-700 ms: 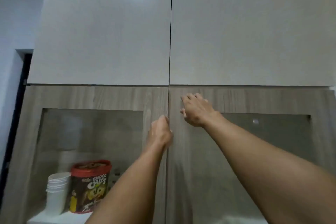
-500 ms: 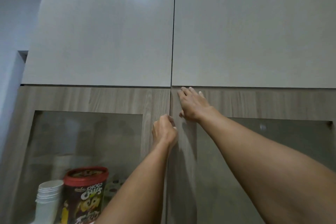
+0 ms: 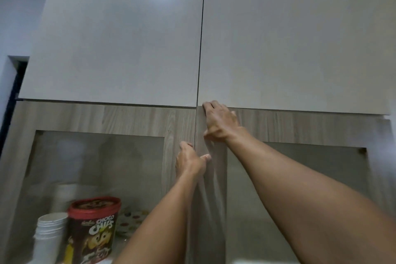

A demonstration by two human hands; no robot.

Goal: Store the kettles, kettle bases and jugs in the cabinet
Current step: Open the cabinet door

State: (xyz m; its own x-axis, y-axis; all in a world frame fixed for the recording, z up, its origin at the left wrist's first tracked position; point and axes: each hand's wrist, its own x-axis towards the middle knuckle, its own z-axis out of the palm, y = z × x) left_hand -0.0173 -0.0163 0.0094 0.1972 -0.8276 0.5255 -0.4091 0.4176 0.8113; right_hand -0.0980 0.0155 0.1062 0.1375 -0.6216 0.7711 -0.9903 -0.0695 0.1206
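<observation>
high overhead, two pale upper cabinet doors (image 3: 120,38) fill most of the view, shut, with a thin dark seam running down between them. below them sits the wood-grain cabinet (image 3: 132,118), whose two doors have glass panels; the left glass door (image 3: 98,167) and the right glass door (image 3: 300,130) meet at a centre seam where both hands work. both bare forearms reach up from the bottom of the frame. the right hand (image 3: 220,122) lies with its fingers spread flat against the top inner corner of the right glass door, fingertips at the gap under the pale door, holding nothing loose. the left hand (image 3: 189,162) is lower, its fingers curled at the centre seam and its thumb pointing right across the right door's frame; whether it has actually hooked the door edge cannot be told. behind the left glass, on the shelf, stands a red-lidded choco chips tub (image 3: 92,229), with a stack of white cups (image 3: 50,236) just to its left, touching or nearly so. no kettle, kettle base or jug shows anywhere in view.
</observation>
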